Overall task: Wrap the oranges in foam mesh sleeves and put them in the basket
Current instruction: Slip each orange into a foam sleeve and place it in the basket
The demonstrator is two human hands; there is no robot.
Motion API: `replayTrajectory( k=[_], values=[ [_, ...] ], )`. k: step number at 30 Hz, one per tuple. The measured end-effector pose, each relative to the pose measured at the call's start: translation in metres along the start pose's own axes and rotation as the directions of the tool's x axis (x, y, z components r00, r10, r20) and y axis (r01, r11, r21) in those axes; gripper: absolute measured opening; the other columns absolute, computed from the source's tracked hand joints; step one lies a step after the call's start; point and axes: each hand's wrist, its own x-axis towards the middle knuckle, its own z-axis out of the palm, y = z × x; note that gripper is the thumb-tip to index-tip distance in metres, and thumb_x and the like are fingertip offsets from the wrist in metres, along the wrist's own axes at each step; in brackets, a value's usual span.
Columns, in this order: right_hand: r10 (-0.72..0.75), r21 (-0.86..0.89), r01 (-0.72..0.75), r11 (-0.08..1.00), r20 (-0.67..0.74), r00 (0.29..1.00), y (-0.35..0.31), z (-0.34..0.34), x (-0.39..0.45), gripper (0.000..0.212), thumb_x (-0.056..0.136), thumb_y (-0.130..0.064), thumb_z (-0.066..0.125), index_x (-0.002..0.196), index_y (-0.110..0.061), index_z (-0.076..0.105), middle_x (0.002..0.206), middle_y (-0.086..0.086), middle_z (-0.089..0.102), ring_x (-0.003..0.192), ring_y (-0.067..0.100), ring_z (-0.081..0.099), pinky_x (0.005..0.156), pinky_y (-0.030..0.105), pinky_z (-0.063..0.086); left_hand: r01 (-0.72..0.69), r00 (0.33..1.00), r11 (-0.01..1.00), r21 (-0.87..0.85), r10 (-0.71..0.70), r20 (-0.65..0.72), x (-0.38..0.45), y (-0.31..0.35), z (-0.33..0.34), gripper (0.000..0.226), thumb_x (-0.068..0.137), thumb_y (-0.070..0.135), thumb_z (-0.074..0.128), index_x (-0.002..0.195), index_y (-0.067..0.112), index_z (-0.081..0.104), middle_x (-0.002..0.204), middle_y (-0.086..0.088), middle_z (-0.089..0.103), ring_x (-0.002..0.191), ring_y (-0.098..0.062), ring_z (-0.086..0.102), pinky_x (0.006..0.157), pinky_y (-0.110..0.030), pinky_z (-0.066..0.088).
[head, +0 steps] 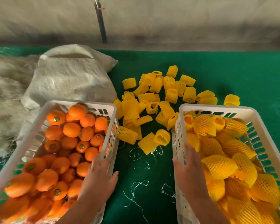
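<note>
A pale woven sack (68,75) lies at far left on the green tabletop (233,75). Beside it, a white basket (81,103) holds bare oranges (71,129); the left hand (100,177) grips its right rim, thumb outside. Loose yellow foam mesh sleeves (162,97) are piled in the middle. The right hand (188,165) grips the left rim of a second white basket (217,109) filled with sleeved oranges (220,165)
</note>
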Motion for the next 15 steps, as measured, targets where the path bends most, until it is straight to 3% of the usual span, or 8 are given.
replayTrajectory(
  k=[2, 5, 7, 9, 11, 13, 15],
  values=[
    [0.004, -0.059, -0.004, 0.998, -0.002, 1.000, 0.000, 0.004, -0.001, 0.065, 0.098, -0.009, 0.068, 0.155, -0.018, 0.039, 0.151, 0.011, 0.048, 0.136, 0.030, 0.052, 0.096, 0.041, 0.057, -0.049, 0.999, 0.990, -0.131, 0.047, -0.022, -0.002, -0.006, -0.001, 0.045, 0.095, 0.054, 0.062, 0.134, 0.036, 0.049, 0.149, 0.004, 0.029, 0.136, -0.020, 0.046, 0.104, -0.036, 0.054],
    [-0.033, -0.118, 0.032, 0.992, -0.010, 0.999, 0.005, 0.004, 0.003, 0.060, 0.100, -0.003, 0.061, 0.155, -0.016, 0.039, 0.148, 0.015, 0.051, 0.131, 0.036, 0.054, 0.089, 0.043, 0.057, -0.078, 0.997, 0.919, -0.388, 0.061, -0.057, -0.009, -0.013, -0.010, 0.024, 0.097, 0.058, 0.056, 0.117, 0.047, 0.046, 0.150, 0.018, 0.031, 0.138, -0.007, 0.036, 0.106, -0.037, 0.050],
    [-0.048, -0.149, 0.047, 0.988, 0.000, 0.999, 0.007, 0.006, 0.003, 0.059, 0.101, -0.005, 0.059, 0.155, -0.018, 0.038, 0.146, 0.015, 0.052, 0.130, 0.037, 0.055, 0.090, 0.048, 0.057, -0.034, 0.997, 0.837, -0.546, -0.006, -0.073, -0.007, -0.023, -0.022, 0.028, 0.096, 0.067, 0.046, 0.115, 0.047, 0.050, 0.131, 0.032, 0.044, 0.125, 0.004, 0.046, 0.095, -0.029, 0.049],
    [0.000, -0.135, 0.000, 0.991, -0.002, 1.000, 0.007, 0.011, 0.001, 0.059, 0.102, -0.009, 0.058, 0.155, -0.024, 0.036, 0.143, 0.014, 0.053, 0.126, 0.037, 0.056, 0.088, 0.053, 0.059, 0.011, 0.996, 0.807, -0.591, -0.063, -0.067, 0.004, -0.043, -0.039, 0.029, 0.095, 0.071, 0.040, 0.113, 0.051, 0.052, 0.120, 0.028, 0.052, 0.114, 0.004, 0.052, 0.085, -0.019, 0.043],
    [0.033, -0.143, -0.036, 0.989, -0.021, 0.999, 0.008, 0.015, 0.003, 0.060, 0.102, -0.010, 0.059, 0.154, -0.026, 0.035, 0.144, 0.016, 0.053, 0.125, 0.039, 0.057, 0.086, 0.056, 0.059, -0.014, 0.993, 0.897, -0.442, -0.040, -0.112, 0.020, -0.073, -0.053, 0.022, 0.100, 0.059, 0.047, 0.118, 0.047, 0.053, 0.124, 0.020, 0.053, 0.115, -0.002, 0.051, 0.087, -0.021, 0.044],
    [0.033, -0.181, -0.038, 0.983, -0.029, 0.999, 0.010, 0.016, 0.003, 0.057, 0.103, -0.011, 0.057, 0.154, -0.026, 0.035, 0.145, 0.016, 0.053, 0.123, 0.039, 0.057, 0.090, 0.056, 0.055, -0.033, 0.992, 0.996, -0.079, 0.023, -0.125, 0.038, -0.108, -0.064, 0.036, 0.100, 0.048, 0.056, 0.131, 0.031, 0.052, 0.136, 0.005, 0.048, 0.129, -0.018, 0.045, 0.100, -0.037, 0.047],
    [0.044, -0.199, -0.049, 0.979, -0.029, 0.999, 0.012, 0.016, 0.002, 0.055, 0.103, -0.015, 0.056, 0.153, -0.028, 0.037, 0.144, 0.013, 0.054, 0.123, 0.038, 0.056, 0.094, 0.055, 0.051, 0.031, 0.999, 0.967, 0.254, -0.026, -0.023, 0.048, -0.137, -0.074, 0.048, 0.098, 0.050, 0.057, 0.137, 0.026, 0.046, 0.142, -0.001, 0.042, 0.137, -0.026, 0.037, 0.106, -0.047, 0.045]
  ],
)
